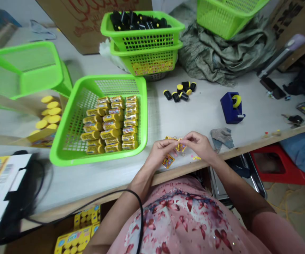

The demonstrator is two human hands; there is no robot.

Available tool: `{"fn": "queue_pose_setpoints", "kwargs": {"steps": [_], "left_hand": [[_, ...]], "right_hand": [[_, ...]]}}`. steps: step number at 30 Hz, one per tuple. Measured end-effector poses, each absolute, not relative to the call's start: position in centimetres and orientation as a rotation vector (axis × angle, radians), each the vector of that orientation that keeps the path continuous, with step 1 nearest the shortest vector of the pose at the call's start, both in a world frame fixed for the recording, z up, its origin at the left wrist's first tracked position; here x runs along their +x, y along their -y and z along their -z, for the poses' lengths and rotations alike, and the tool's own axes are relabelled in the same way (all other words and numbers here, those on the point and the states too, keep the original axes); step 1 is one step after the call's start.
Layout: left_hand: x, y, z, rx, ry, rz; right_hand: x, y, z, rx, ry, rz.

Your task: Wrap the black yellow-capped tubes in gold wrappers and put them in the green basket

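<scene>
Near the table's front edge, my left hand (161, 152) and my right hand (196, 144) meet with fingers pinched on a small yellow printed label (181, 146). Its exact shape is partly covered by my fingertips. Below my left fingers lies another yellow printed label (168, 161), flat on the table. Small yellow and pink bits (195, 157) are scattered beside my right hand. To the left stands a green basket (143, 116) holding rows of yellow-capped tubes (111, 125) in printed wraps.
Black tubes with yellow caps (183, 92) lie mid-table. A blue tape dispenser (232, 108) and a grey cloth (221, 138) sit to the right. Stacked green baskets (147, 44) stand behind; a black cable (110, 192) crosses the front edge at left.
</scene>
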State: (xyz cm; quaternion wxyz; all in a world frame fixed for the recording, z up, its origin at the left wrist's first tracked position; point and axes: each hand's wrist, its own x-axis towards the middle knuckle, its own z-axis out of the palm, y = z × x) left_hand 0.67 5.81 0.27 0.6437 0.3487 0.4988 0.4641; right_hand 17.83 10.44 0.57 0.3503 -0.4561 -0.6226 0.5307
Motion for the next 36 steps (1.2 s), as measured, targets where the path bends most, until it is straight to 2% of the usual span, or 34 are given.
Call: {"fn": "queue_pose_setpoints", "kwargs": {"steps": [8, 12, 19, 22, 27, 33, 36], "left_hand": [[0.7, -6.1, -1.2, 0.541, -1.042, -1.09], [0.6, -6.4, -1.0, 0.417, -1.104, -1.196], [0.7, -6.4, -0.2, 0.359, -1.11, -1.245], [0.5, -6.4, -0.1, 0.351, -1.107, -1.253], [0.4, -6.3, -0.2, 0.347, -1.104, -1.26], [0.7, -6.5, -0.8, 0.295, -1.043, -1.266], [0.8, -6.5, -1.0, 0.32, -1.061, -1.25]], "right_hand": [[17.4, -12.5, -2.4, -1.13, 1.835, -1.409], [16.0, -16.4, -2.5, -1.065, 1.972, -1.402], [7.5, -27.7, -3.2, -1.519, 2.41, -0.268], [4.8, -29.4, -3.1, -1.53, 2.536, -0.163], [6.3, -27.8, -2.9, -1.495, 2.442, -0.321], [15.2, -20.5, -4.3, -1.153, 1.532, -1.516], [18.3, -16.8, -4.9, -1.102, 1.258, -1.773]]}}
